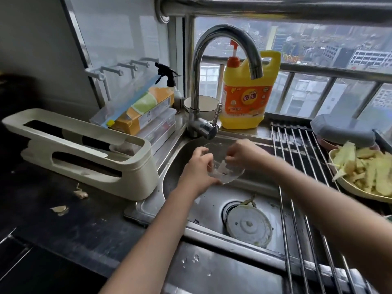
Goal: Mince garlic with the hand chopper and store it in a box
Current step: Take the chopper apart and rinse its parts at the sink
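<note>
Progress is judged early or in a washing step: over the stainless steel sink basin (pixel 212 206), beneath the curved chrome tap (pixel 224 60) from which no water is seen, a small clear plastic chopper bowl (pixel 224 176) is gripped by the left hand (pixel 198 168), while something at its rim is pinched by the right hand (pixel 239 154). No minced garlic can be made out in it, and no storage box is identified. 2 pale garlic cloves (pixel 61 209) are left lying on the dark countertop (pixel 70 230), well apart from the bowl

Both forearms extended forward, left hand (pixel 198 166) fingers curled gripping, right hand (pixel 241 153) fingertips pinching
</note>
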Available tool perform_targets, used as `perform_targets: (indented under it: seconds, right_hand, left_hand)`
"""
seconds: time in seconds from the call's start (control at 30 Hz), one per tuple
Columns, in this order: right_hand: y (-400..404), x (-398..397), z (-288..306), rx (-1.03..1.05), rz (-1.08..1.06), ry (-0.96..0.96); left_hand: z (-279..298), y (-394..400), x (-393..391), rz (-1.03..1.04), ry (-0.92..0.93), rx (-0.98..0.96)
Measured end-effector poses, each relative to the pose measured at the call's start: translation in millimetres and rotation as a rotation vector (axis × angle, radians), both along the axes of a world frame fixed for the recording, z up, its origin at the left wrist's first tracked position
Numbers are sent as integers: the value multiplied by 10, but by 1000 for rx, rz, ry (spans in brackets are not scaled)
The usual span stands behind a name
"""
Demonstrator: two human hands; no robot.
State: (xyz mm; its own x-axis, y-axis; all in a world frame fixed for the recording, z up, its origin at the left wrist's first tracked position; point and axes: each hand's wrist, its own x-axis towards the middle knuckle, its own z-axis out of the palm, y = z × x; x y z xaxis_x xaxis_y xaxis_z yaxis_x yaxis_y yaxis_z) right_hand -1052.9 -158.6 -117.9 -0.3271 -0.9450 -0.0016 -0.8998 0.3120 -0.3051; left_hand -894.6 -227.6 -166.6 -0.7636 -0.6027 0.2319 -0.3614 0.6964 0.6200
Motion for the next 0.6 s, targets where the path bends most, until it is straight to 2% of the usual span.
perform_targets:
  seconds: [0.1,0.2,0.23,0.4,0.53,0.6]
  right_hand:
    - [145,-25,-211,-166,-114,-82]
    - [119,-45,-114,-107,-97,28]
    - [77,-55,-72,-149,-106,15]
    - [-256,15,285,-515,-68,-107]
    - [-576,48,517,-480,-44,-286]
    - [-643,62,524,-540,-75,-389]
  left_hand:
    - [-6,21,-12,-46,-63,-6]
    - [-32,5,-14,-22,-103,10]
    - [-37,0,-7,-16,-107,14]
    - [-25,9,-2,-10,-75,27]
    - [-11,11,-4,1,-49,29]
    - [-8,11,-6,2,-44,21]
